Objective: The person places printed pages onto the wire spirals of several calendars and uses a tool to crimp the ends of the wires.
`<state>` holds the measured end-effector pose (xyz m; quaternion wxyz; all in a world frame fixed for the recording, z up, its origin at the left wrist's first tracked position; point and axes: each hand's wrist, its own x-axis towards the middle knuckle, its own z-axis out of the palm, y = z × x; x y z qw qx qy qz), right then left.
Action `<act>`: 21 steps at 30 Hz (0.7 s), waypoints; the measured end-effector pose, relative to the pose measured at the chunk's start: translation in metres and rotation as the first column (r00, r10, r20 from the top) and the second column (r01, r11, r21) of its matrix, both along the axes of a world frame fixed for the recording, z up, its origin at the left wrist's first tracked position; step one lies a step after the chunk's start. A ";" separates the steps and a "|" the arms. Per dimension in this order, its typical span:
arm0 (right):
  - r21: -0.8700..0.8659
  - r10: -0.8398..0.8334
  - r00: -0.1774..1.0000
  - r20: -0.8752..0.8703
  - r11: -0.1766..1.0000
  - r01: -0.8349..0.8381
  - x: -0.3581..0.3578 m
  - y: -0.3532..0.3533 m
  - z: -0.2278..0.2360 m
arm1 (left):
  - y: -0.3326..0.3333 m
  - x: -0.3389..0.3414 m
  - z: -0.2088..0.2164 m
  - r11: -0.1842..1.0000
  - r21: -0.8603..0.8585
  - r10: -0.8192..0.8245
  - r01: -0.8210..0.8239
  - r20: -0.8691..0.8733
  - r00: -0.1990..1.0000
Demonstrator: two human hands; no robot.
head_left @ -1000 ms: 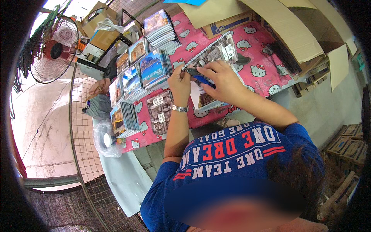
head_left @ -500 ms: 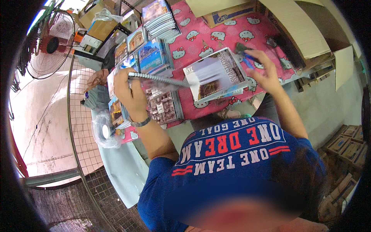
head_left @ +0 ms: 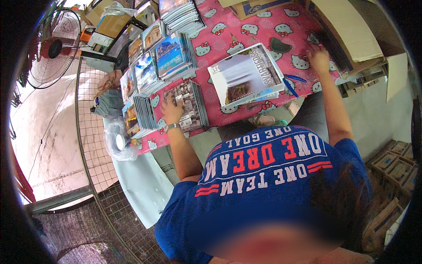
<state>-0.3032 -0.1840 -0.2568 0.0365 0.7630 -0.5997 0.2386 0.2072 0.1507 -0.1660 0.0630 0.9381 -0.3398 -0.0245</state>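
Note:
My left hand (head_left: 172,111) rests with its fingers apart on the near edge of a stack of spiral-bound notebooks (head_left: 188,104) with brownish photo covers. On the right, my right hand (head_left: 319,59) reaches down to the tabletop beside the cardboard box; its fingertips are blurred, and whether they hold anything is unclear. Between the hands lies a loose pile of printed covers (head_left: 244,77), the top one showing a waterfall. Blue-handled pliers (head_left: 291,84) lie against the pile's right edge. Just beyond the pile is a dark green, half-round object (head_left: 279,45).
Several stacks of spiral notebooks (head_left: 170,55) stand at the left and far left on the pink patterned tablecloth (head_left: 220,46). An open cardboard box (head_left: 351,33) borders the right side. A standing fan (head_left: 53,48) and a clear plastic-wrapped roll (head_left: 119,141) are at the left.
The spiral notebook in my left hand has gone down onto the brownish stack, and that hand has lowered onto it. My right hand has let go of the pliers and moved right, toward the box.

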 end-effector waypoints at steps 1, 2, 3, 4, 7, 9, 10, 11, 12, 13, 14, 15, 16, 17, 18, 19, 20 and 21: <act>-0.006 -0.028 0.997 -0.077 1.000 0.028 0.003 -0.004 -0.001 | 0.019 0.016 -0.013 1.000 -0.008 -0.017 0.017 -0.051 0.999; -0.016 -0.046 0.987 -0.154 0.999 0.044 0.011 -0.007 0.001 | 0.039 0.034 -0.028 0.996 -0.067 -0.059 0.054 -0.086 0.994; -0.028 -0.061 0.971 -0.229 0.998 0.056 0.018 -0.012 0.001 | 0.061 0.050 -0.041 0.988 -0.126 -0.099 0.084 -0.118 0.988; -0.011 -0.022 0.974 -0.227 1.000 0.020 0.011 -0.025 -0.011 | 0.068 0.055 -0.048 0.973 -0.186 -0.168 0.139 -0.151 0.974; 0.102 -0.007 0.986 -0.164 0.994 0.024 -0.020 -0.057 -0.043 | 0.050 0.050 -0.036 0.966 -0.216 -0.195 0.145 -0.231 0.953; 0.251 -0.075 0.997 -0.035 0.964 0.082 -0.025 -0.061 -0.030 | 0.041 0.044 -0.026 0.975 -0.185 -0.154 0.122 -0.171 0.973; 0.151 -0.023 0.998 -0.059 0.988 0.032 -0.025 -0.061 -0.025 | 0.038 0.038 -0.022 0.983 -0.154 -0.118 0.104 -0.086 0.989; 0.049 0.011 0.996 -0.093 0.999 -0.007 -0.028 -0.061 -0.017 | 0.024 0.027 -0.014 0.987 -0.128 -0.097 0.096 -0.002 0.995; -0.043 0.031 0.990 -0.141 0.998 -0.038 -0.035 -0.056 -0.011 | -0.002 0.007 0.001 0.931 -0.265 -0.252 0.249 0.026 0.967; 0.047 0.007 0.999 -0.053 0.999 -0.005 -0.024 -0.042 0.008 | -0.027 -0.027 0.025 0.842 -0.386 -0.384 0.378 0.062 0.921; 0.132 -0.006 0.999 0.033 0.991 0.001 0.001 -0.028 0.039 | -0.042 -0.063 0.048 0.728 -0.499 -0.483 0.470 0.113 0.868; 0.128 0.018 0.998 0.054 0.991 -0.025 0.011 -0.022 0.058 | -0.059 -0.104 0.065 0.630 -0.527 -0.614 0.571 0.113 0.781; 0.068 0.040 0.995 0.092 0.997 -0.046 0.017 -0.018 0.069 | -0.075 -0.144 0.078 0.510 -0.552 -0.732 0.660 0.124 0.669; 0.007 0.069 0.989 0.127 0.997 -0.071 0.024 -0.015 0.079 | -0.080 -0.178 0.088 0.434 -0.421 -0.819 0.797 0.185 0.543; -0.111 0.110 0.979 0.173 0.990 -0.092 0.032 -0.011 0.088 | -0.084 -0.203 0.093 0.337 -0.272 -0.888 0.902 0.226 0.400; -0.105 0.148 0.964 0.222 0.986 -0.127 0.044 0.004 0.110 | -0.085 -0.214 0.089 0.368 -0.187 -0.901 0.911 0.169 0.399; -0.096 0.188 0.951 0.246 0.981 -0.169 0.048 0.013 0.122 | -0.088 -0.225 0.083 0.386 -0.094 -0.912 0.917 0.109 0.395; -0.083 0.225 0.935 0.274 0.974 -0.210 0.050 0.021 0.129 | -0.092 -0.230 0.079 0.396 0.005 -0.917 0.918 0.044 0.395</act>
